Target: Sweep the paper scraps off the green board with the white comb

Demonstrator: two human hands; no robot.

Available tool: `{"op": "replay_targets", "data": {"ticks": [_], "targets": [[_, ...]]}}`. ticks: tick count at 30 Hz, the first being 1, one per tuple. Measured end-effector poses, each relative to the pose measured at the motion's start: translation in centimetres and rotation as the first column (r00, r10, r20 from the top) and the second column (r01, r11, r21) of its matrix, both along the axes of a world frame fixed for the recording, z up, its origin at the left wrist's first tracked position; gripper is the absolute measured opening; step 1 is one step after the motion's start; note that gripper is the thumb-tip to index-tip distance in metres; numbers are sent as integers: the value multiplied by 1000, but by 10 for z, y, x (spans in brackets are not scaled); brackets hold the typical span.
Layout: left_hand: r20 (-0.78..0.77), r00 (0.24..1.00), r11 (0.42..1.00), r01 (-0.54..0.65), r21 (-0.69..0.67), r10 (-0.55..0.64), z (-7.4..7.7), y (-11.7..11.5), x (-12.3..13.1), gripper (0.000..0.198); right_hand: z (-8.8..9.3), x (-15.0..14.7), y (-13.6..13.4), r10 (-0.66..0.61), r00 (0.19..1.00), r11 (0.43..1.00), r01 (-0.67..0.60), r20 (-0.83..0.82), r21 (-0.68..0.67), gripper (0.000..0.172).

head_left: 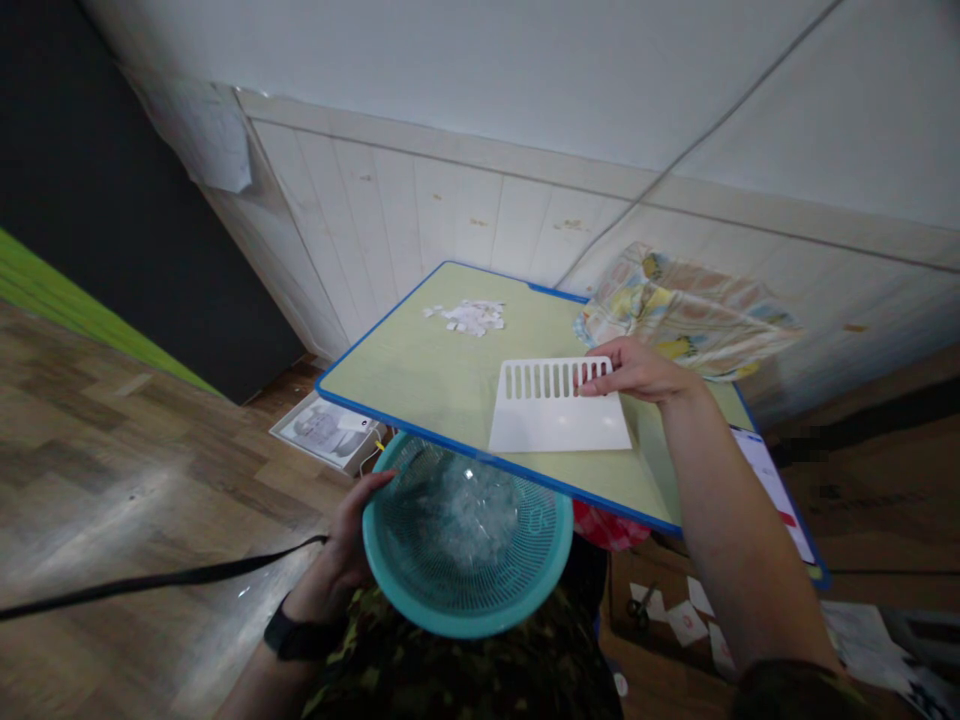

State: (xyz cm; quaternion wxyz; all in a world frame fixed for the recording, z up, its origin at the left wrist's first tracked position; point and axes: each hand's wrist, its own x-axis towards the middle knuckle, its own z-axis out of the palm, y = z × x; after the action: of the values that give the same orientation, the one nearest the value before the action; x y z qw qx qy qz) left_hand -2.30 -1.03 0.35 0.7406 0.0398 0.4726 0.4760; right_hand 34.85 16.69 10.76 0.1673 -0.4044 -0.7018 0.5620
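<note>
My left hand (351,535) grips the rim of a teal mesh basket (466,535) and holds it just under the near edge of a pale green table with blue edging (420,380). White scraps lie inside the basket. My right hand (634,370) rests on the slotted top of a flat white plastic scraper (559,408), fingers closed on it, near the table's front edge. A small heap of white paper bits (469,316) lies at the far side of the table.
A crumpled patterned cloth (686,310) sits at the table's far right by the white panelled wall. On the wooden floor lie a white box (326,430), a black strap (150,580), scissors (639,606) and paper pieces in a cardboard box.
</note>
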Motion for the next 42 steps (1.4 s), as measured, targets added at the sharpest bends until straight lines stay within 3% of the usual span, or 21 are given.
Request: {"op": "replay_targets", "data": {"ticks": [5, 10, 14, 17, 21, 25, 29, 36, 42], "targets": [[-9, 1000, 1000, -12, -2, 12, -2, 0, 0, 42, -1, -3, -1, -38, 998, 999, 38, -40, -8, 32], [-4, 1000, 999, -30, -10, 30, -3, 1, -1, 39, -16, -12, 9, -341, 906, 930, 364, -251, 51, 38], [-10, 1000, 1000, -22, -5, 22, -2, 0, -3, 41, -31, -22, 17, -434, 861, 879, 469, -263, 83, 42], [-26, 999, 999, -35, -14, 34, -2, 1, -4, 43, -34, -24, 16, -425, 880, 885, 454, -213, 107, 40], [-36, 998, 999, -49, -3, 49, -3, 1, -4, 41, -31, -20, 14, -338, 922, 933, 355, -188, 65, 38], [-39, 998, 999, -39, -3, 39, -2, 1, -5, 42, -35, -19, 19, -416, 868, 891, 449, -270, 72, 39], [-21, 999, 1000, -29, -3, 29, -1, 1, -5, 42, -41, -23, 22, -460, 858, 867, 489, -229, 91, 41], [-16, 998, 998, -56, 2, 56, -7, 2, -8, 36, -28, -22, 12, -306, 937, 946, 318, -167, 55, 40], [-4, 999, 999, -41, 11, 41, -9, 1, -11, 28, -26, -22, 11, -333, 929, 937, 345, -164, 52, 39]]}}
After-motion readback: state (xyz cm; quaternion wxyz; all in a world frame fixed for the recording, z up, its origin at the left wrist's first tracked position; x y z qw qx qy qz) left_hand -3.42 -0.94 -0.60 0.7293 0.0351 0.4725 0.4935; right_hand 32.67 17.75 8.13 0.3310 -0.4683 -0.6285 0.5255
